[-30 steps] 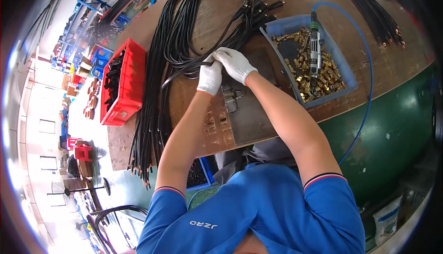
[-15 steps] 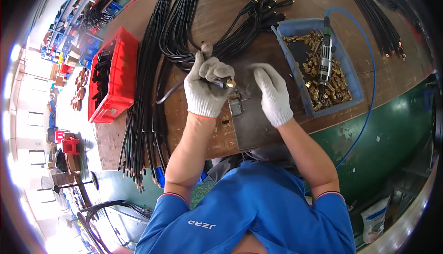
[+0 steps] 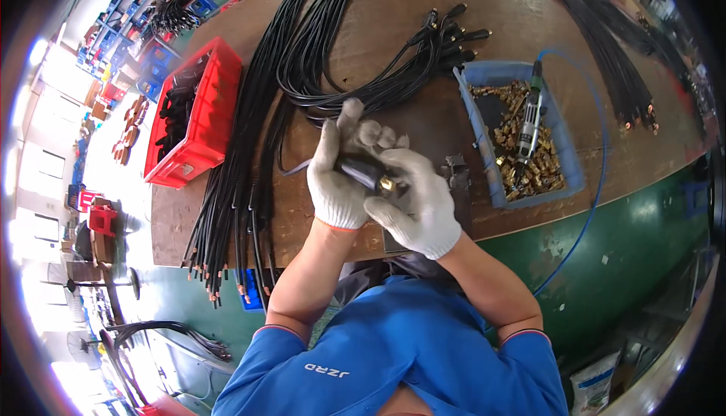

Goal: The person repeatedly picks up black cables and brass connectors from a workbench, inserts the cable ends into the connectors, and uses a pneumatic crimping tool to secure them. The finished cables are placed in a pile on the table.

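Note:
Both of my hands wear white knitted gloves and meet over the table's front part. Across the palm of my left hand (image 3: 334, 185) lies a black-sleeved cable connector (image 3: 361, 172) with a brass end facing right. The left fingers are partly curled around it. My right hand (image 3: 427, 208) cups the brass end, its thumb below and its fingers above and behind. The exact contact of the right fingertips is partly hidden. A thin cable trails left from the left hand. Just right of my right hand, a small metal fixture (image 3: 456, 172) sits on the table.
A red bin (image 3: 198, 144) of black sleeves stands left, beside long black cables (image 3: 253, 128). More coiled cables with connectors (image 3: 355, 91) lie ahead. At right, a blue tray (image 3: 484, 160) holds brass fittings and a pneumatic driver (image 3: 531, 117) with a blue hose. Another cable bundle (image 3: 605, 60) lies far right.
My right hand has moved left, from apart to the connector in my left hand. The connector has come slightly lower and nearer, and the view has shifted a little.

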The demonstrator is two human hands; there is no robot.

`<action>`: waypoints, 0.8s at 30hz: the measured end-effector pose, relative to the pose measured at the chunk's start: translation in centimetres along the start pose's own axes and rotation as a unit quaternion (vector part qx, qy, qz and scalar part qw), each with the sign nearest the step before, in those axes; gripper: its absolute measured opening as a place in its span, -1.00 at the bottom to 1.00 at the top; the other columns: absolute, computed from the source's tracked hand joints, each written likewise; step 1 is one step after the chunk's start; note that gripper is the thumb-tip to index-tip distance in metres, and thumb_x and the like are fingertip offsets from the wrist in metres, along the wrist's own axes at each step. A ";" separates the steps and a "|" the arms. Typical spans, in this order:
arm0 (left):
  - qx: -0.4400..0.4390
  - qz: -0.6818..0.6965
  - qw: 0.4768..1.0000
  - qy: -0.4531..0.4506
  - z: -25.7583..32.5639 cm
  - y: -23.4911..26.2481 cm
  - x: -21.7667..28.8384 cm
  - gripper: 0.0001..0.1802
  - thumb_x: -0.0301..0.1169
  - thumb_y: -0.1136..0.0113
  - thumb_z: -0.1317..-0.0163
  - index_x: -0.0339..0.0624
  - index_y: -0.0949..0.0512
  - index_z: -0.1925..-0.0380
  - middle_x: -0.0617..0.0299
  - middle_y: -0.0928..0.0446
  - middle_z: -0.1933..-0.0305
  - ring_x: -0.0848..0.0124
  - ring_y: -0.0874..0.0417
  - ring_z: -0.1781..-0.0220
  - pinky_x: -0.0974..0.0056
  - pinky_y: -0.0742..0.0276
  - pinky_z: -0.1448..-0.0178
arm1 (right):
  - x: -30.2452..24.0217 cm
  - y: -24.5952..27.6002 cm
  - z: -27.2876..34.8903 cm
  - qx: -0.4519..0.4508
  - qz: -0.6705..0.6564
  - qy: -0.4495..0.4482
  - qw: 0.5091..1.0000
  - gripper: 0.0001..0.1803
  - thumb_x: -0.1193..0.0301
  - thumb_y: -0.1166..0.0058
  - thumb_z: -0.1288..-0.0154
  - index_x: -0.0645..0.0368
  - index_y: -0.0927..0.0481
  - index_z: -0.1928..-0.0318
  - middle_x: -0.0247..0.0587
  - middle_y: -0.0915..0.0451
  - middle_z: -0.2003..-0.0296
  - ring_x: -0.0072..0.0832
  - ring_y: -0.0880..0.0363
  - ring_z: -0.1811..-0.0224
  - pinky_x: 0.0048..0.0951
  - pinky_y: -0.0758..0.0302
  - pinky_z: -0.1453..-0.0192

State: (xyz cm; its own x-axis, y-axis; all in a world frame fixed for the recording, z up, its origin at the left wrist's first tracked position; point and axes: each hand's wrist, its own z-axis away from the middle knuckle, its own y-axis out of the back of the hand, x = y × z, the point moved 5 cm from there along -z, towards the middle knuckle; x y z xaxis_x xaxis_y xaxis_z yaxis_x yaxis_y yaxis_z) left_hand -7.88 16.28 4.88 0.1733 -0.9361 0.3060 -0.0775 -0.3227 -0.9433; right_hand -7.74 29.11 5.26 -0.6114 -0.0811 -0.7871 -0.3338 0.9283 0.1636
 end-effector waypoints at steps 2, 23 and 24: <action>0.085 -0.087 0.993 0.015 1.3 1.8 0.0 -0.27 0.28 0.00 -0.60 -0.08 -0.50 -0.39 0.12 -0.64 0.00 0.16 -0.65 -0.13 -0.09 -0.53 -0.43 | 1.3 -0.9 0.0 -0.028 0.026 -0.080 0.996 -0.59 0.27 -0.40 -0.41 0.19 -0.63 -0.14 -0.09 -0.77 0.24 -0.29 -0.78 0.25 -0.29 -0.68 0.12; 0.339 -0.895 0.250 -0.145 19.0 5.8 16.3 -0.78 -0.24 -0.38 -0.36 -0.09 -0.75 0.11 -0.01 -0.73 0.14 -0.04 -0.78 0.08 -0.03 -0.68 -0.04 | 5.5 -3.8 2.3 -0.120 -0.241 -0.342 0.900 -0.76 0.44 -0.17 -0.63 0.30 -0.65 -0.15 -0.22 -0.76 0.19 -0.59 -0.68 0.26 -0.52 -0.62 0.13; 0.362 -0.896 0.231 -0.113 19.4 6.4 17.0 -0.76 -0.22 -0.36 -0.38 -0.08 -0.75 0.09 -0.01 -0.74 0.12 -0.04 -0.79 0.06 -0.05 -0.68 -0.05 | 5.1 -4.3 2.4 -0.133 -0.235 -0.349 0.897 -0.77 0.45 -0.18 -0.63 0.28 -0.66 -0.15 -0.24 -0.76 0.18 -0.63 -0.69 0.23 -0.54 -0.62 0.09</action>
State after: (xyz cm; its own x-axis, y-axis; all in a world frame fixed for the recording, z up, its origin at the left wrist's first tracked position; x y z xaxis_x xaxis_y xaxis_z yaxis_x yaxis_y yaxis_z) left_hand 13.66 1.00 1.56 -0.6566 0.6679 0.3504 0.4879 0.0217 0.8727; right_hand -7.68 25.60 -0.85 0.2093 -0.1079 -0.9719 -0.6541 0.7233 -0.2212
